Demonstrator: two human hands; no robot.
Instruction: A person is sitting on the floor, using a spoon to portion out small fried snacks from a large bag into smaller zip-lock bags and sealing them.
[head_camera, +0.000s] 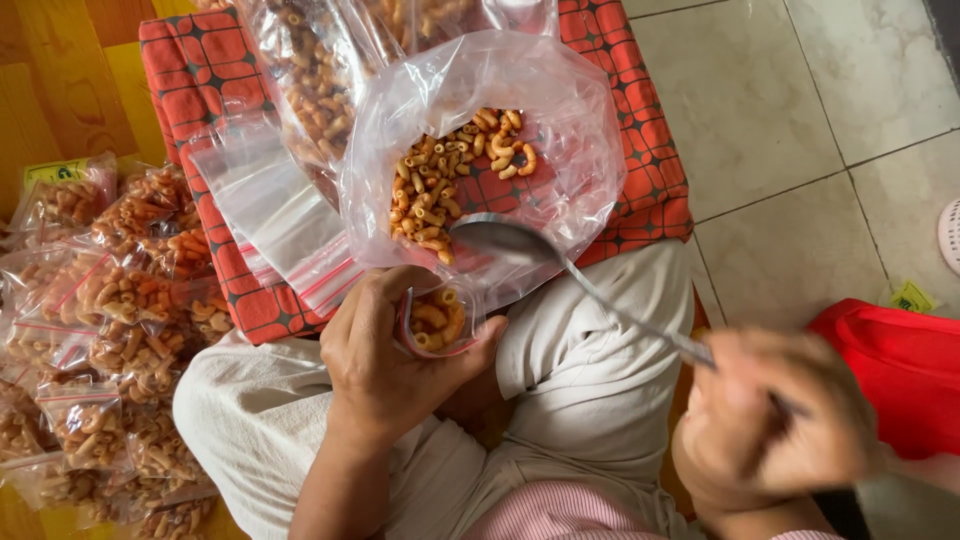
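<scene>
small zip bag (437, 322) of elbow snacks sits upright, mouth open, gripped in left hand (385, 365) over lap. right hand (775, 420), blurred, grips spoon (520, 243); long axis runs diagonally, bowl just above bag, inside big snack bag (480, 160).

We're looking down at a floor of big pale grey-beige tiles (800, 110) with thin dark grout lines, taking up the far right. Over on the far left there's a patch of warm orange-yellow wood-look flooring (60, 90). A low surface in the middle wears a red cloth (640, 170) with a dark grid-and-diamond pattern. On the near right sits something bright red (900, 370), soft-looking. Light's even and daylight-ish, no hard shadows.
</scene>
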